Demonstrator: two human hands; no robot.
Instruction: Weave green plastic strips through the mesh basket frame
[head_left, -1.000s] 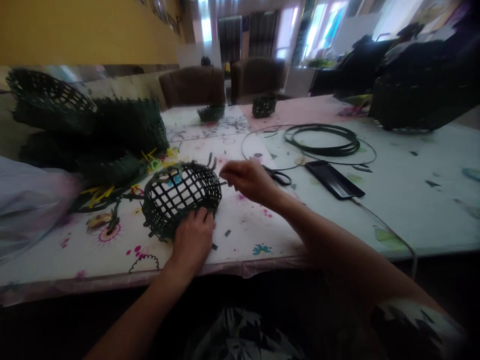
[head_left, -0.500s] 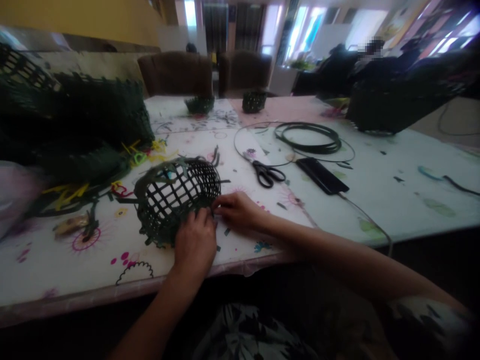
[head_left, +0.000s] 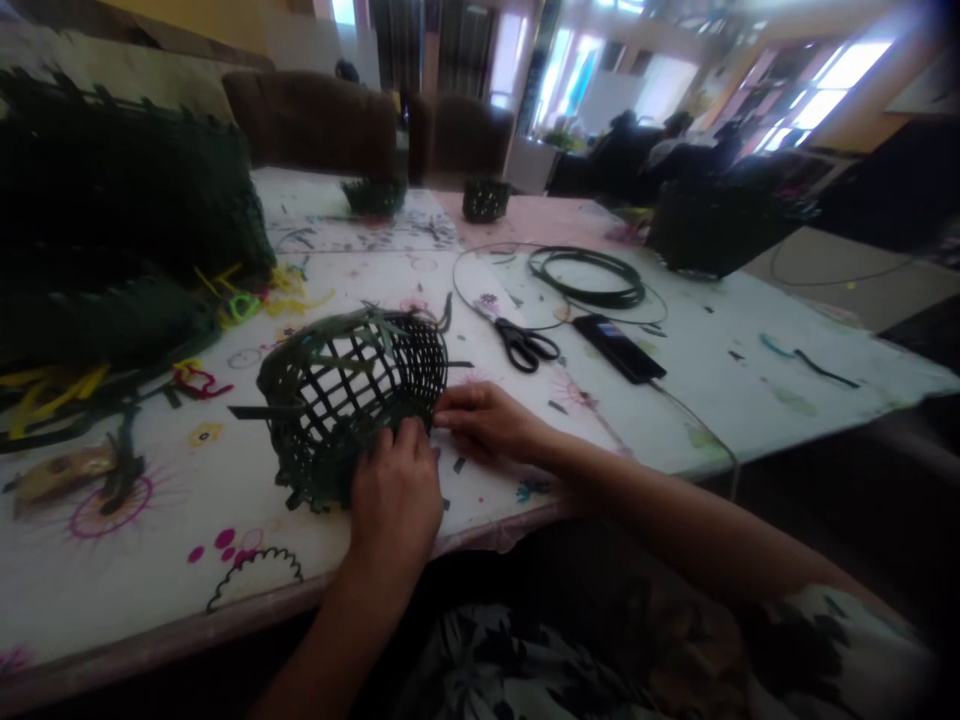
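A dark green woven basket (head_left: 397, 365) of flat plastic strips lies on its side on the printed white tablecloth (head_left: 142, 570), with loose strip ends sticking out. My left hand (head_left: 395, 505) grips its near side, fingers spread over the weave. My right hand (head_left: 484, 420) presses its fingertips against the basket's lower right edge; whether they pinch a strip is hidden. Close to that hand, black-handled scissors (head_left: 526, 345) and a black phone (head_left: 611, 348) lie on the table. Beyond them sits a coil of dark green strip (head_left: 586, 278).
Large dark green woven pieces (head_left: 120, 200) are heaped at the left, with yellow and red pipe cleaners (head_left: 247, 300) beside them. Two small baskets (head_left: 373, 197) stand at the far end, another large basket (head_left: 712, 230) at the right. The table's near edge runs below my hands.
My right hand has come from the open table to the basket's edge. The basket has turned slightly, with a strip end now pointing left. The view has tilted and shifted.
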